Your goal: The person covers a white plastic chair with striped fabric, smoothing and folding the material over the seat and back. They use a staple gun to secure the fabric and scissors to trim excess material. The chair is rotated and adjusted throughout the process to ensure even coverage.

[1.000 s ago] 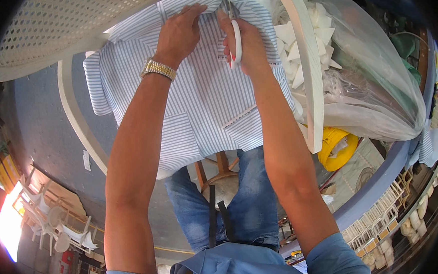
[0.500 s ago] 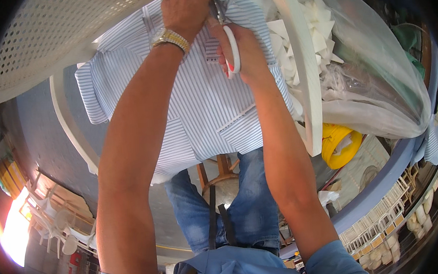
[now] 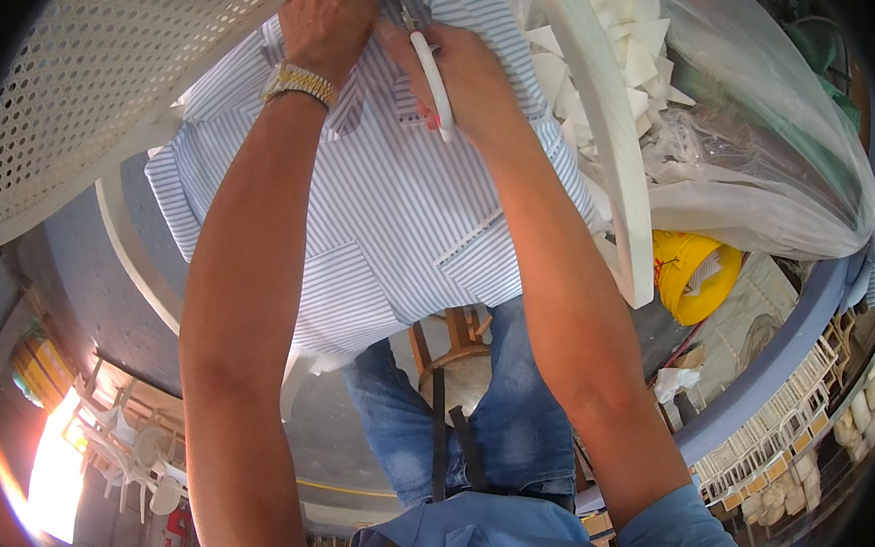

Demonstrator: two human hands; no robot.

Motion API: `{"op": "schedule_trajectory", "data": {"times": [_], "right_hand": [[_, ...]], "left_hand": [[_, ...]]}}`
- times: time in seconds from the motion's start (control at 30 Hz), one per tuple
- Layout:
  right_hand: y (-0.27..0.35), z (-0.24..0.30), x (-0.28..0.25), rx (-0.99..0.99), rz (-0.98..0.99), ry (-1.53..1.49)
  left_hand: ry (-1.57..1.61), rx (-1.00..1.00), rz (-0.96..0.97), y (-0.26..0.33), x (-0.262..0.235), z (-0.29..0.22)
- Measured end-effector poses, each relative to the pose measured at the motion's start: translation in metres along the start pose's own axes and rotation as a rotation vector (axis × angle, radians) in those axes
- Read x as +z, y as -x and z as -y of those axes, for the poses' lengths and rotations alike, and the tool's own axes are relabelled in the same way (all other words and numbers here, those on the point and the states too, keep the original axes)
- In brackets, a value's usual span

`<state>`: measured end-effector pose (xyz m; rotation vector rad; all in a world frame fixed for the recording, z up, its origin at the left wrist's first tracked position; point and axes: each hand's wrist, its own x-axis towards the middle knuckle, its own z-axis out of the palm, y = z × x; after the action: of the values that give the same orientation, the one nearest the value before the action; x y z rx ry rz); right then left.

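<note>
Blue-and-white striped fabric (image 3: 383,207) is spread over the seat of a white chair in front of me, with folds and stitched flaps. My right hand (image 3: 471,81) is wrapped round a pair of scissors (image 3: 433,83) with white handles and some red inside. Their metal blades point away from me, against the fabric near the top edge. Just left of them, my left hand (image 3: 327,30) is closed on the far part of the fabric, its fingertips largely hidden. A gold-and-silver watch circles the left wrist.
The chair's perforated backrest (image 3: 116,93) rises at the upper left, and its white side frame (image 3: 603,113) curves along the right. Beyond stands a clear plastic bag (image 3: 750,144) with white foam scraps. A yellow bucket (image 3: 699,283) lies below it. White chairs (image 3: 133,448) are stacked far left.
Both hands and the scissors have shifted left and slightly farther away along the fabric. The view has moved a little too. Each hand keeps its hold.
</note>
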<state>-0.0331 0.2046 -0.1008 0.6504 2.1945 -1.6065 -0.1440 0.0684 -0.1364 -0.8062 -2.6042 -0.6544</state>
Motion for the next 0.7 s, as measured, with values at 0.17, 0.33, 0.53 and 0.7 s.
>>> {"op": "schedule_trajectory", "data": {"times": [0.17, 0.33, 0.53, 0.7], "right_hand": [[-0.012, -0.007, 0.003, -0.045, -0.006, 0.097], [-0.023, -0.01, -0.003, 0.031, 0.069, 0.045], [-0.002, -0.012, 0.006, 0.039, -0.038, -0.071], [0.022, -0.017, 0.024, 0.063, 0.029, -0.301]], "left_hand": [[0.145, -0.057, -0.042, -0.002, -0.004, -0.003], [-0.065, -0.087, 0.107, 0.009, -0.001, 0.005], [0.007, -0.051, 0.015, 0.025, 0.01, 0.006], [0.062, -0.084, 0.056, 0.031, 0.01, 0.002]]}}
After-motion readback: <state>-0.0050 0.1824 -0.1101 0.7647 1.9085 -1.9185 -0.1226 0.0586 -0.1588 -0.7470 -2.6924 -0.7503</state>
